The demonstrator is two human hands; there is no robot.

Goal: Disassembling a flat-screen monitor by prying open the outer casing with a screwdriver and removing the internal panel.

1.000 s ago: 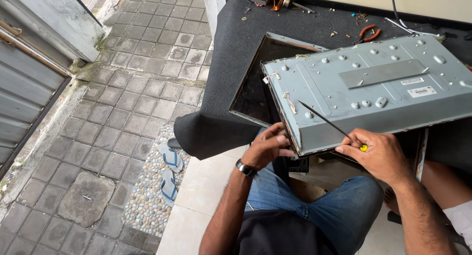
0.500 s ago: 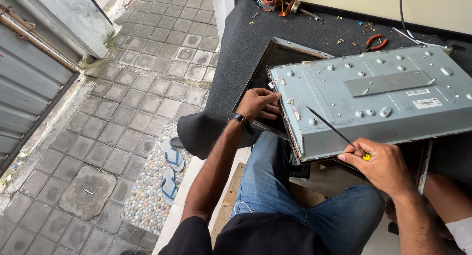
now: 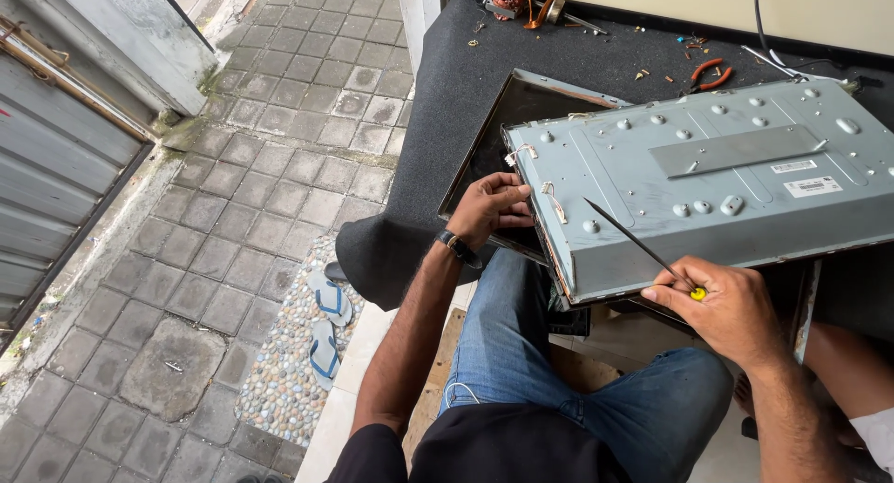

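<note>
My right hand (image 3: 736, 306) is closed around a screwdriver (image 3: 643, 245), its thin shaft slanting up-left onto the grey metal panel (image 3: 708, 185) at centre right. My left hand (image 3: 489, 206) curls its fingers over the panel's left edge, gripping it. The panel lies on a dark mat (image 3: 559, 54); red pliers (image 3: 710, 71) sit above, sandals (image 3: 324, 320) at lower left.

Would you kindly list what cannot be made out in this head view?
- Left hand: its fingertips are hidden behind the edge of the grey metal panel back.
- Thin yellow-handled screwdriver: most of the handle is hidden inside the right hand.
- White labels on the panel: too small to read.
</note>
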